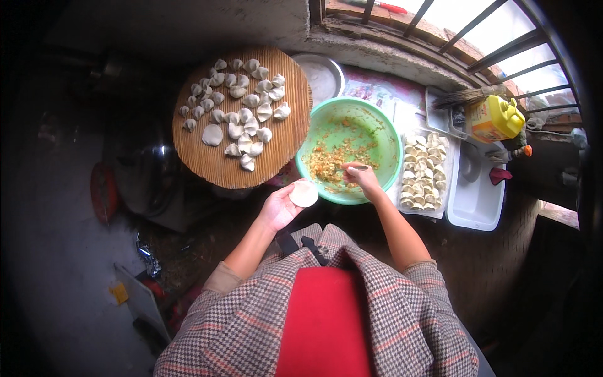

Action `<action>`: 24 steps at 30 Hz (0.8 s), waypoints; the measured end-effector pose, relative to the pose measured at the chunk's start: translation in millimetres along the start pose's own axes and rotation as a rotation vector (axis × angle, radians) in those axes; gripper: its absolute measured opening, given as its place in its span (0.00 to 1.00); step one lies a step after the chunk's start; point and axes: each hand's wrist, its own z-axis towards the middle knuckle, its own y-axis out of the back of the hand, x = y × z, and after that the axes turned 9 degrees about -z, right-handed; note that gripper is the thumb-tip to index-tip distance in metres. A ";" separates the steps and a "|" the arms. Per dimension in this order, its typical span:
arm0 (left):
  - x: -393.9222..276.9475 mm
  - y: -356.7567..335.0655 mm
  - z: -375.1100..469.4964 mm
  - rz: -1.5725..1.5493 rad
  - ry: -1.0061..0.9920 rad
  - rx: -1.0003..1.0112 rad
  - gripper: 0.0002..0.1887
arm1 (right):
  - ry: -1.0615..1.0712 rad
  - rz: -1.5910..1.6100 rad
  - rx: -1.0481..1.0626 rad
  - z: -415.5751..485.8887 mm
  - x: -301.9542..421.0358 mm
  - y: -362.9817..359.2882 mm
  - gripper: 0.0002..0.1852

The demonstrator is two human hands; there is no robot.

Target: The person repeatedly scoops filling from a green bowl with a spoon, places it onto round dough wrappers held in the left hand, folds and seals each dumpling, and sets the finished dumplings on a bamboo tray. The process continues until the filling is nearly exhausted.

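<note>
A round dumpling wrapper (304, 194) rests flat on the fingers of my left hand (281, 207), just in front of the green plastic basin (384, 127). My right hand (362, 178) grips a metal utensil (361, 167) over the basin; its lower end is in the chopped filling (325, 162) and cannot be made out. Most of the filling lies on the basin's near left side, with bits stuck to the wall. Left of the basin, a round wooden board (198, 155) carries many folded dumplings (251, 126) and one flat wrapper (212, 135).
Right of the basin, a tray (450, 188) holds rows of dumplings (424, 172). Beyond it are a white plastic tub (476, 205), a yellow jug (494, 118) and a straw brush (466, 96). A round metal pan (325, 75) stands behind the board, near the barred window (476, 28).
</note>
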 end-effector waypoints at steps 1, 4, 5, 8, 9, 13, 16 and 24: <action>0.4 0.7 4.3 0.006 0.006 -0.001 0.21 | 0.032 0.021 -0.015 -5.6 4.2 1.7 0.09; 1.9 2.8 19.6 0.026 0.018 -0.039 0.23 | 0.102 0.054 -0.029 -16.7 9.5 9.6 0.05; 3.0 2.7 27.1 0.033 0.019 -0.075 0.23 | 0.124 0.074 -0.031 -19.7 9.2 11.5 0.05; 4.1 0.4 49.4 0.079 0.018 -0.176 0.23 | 0.206 0.144 -0.014 -32.1 10.5 14.2 0.07; 5.3 -1.7 57.1 0.097 0.017 -0.208 0.23 | 0.233 0.127 -0.019 -39.3 15.4 13.3 0.07; 12.4 -32.3 74.5 0.086 0.040 -0.192 0.23 | 0.448 -0.200 -0.078 -72.7 38.1 5.6 0.05; 21.8 -43.9 87.5 0.054 0.060 -0.139 0.24 | 0.850 -0.884 -0.226 -99.7 56.2 -1.2 0.02; 46.3 -47.3 122.8 -0.001 0.108 -0.106 0.22 | 1.102 -1.442 -0.153 -128.4 63.3 -8.7 0.13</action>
